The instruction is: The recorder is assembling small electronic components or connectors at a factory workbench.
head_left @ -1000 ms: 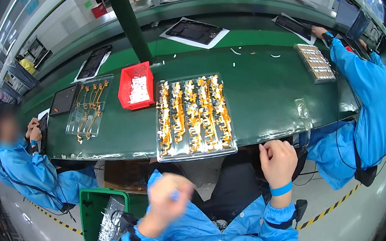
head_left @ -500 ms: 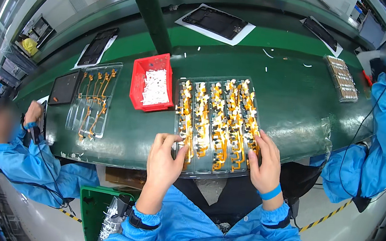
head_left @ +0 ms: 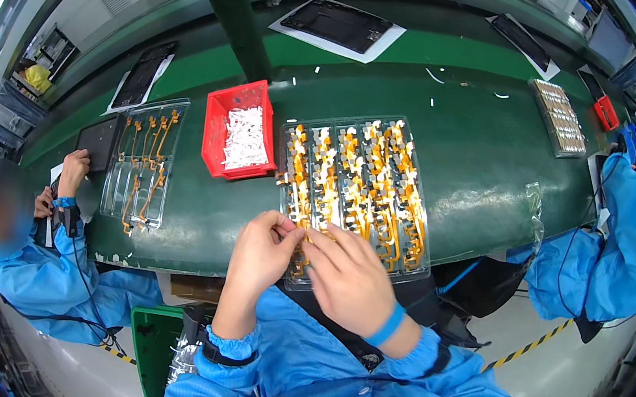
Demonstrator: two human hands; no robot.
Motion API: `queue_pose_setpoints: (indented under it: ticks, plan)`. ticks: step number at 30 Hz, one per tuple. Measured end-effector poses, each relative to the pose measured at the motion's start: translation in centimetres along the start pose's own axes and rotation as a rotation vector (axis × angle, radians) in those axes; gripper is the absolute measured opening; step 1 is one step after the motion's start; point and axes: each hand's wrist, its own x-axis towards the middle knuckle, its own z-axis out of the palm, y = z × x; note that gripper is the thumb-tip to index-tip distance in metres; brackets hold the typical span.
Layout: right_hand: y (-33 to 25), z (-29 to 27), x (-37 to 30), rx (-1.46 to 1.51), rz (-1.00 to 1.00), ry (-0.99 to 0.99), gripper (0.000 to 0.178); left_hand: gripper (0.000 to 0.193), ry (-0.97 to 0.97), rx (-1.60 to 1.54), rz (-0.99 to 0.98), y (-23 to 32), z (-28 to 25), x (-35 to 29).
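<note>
Over the near edge of a clear plastic tray (head_left: 429, 253), my two hands meet at their fingertips. My left hand (head_left: 257, 254) is closed in a pinch; whatever sits between thumb and index finger is too small to make out. My right hand (head_left: 351, 282), with a blue band at the wrist, reaches across from the right, its bent fingertips against the left ones and also hiding what they grip. Orange and white flex cables (head_left: 368, 181) lie in rows in the tray, its near part covered by my hands.
Left of the tray stands a red bin (head_left: 215, 134) of small white pieces. Beyond it is a second clear tray (head_left: 114, 193) with fewer flex cables. Black panels (head_left: 335, 26) lie at the back. A green post (head_left: 233, 13) rises behind the bin. Co-workers sit on both sides.
My right hand has moved left from the tray's right edge to meet my left hand, whose fingers have closed into a pinch. The left co-worker's hand has shifted.
</note>
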Motion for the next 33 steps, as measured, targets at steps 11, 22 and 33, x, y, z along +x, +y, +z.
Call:
queue_pose_setpoints:
  ticks: [11,22,33]
  plan:
    - [1.3,3.6,-0.1,-0.100,-0.009,-0.011,0.032,0.010,-0.062,-0.159,-0.144,1.6,-2.1,0.1]
    - [-0.3,-1.3,-0.9,2.135,0.639,-0.370,0.041,0.019,-0.157,-0.351,0.293,5.3,-5.0,-10.5]
    - [-1.1,-2.8,-3.2,1.379,0.682,-0.291,0.029,0.015,-0.205,-0.239,0.281,1.9,-3.3,-13.9]
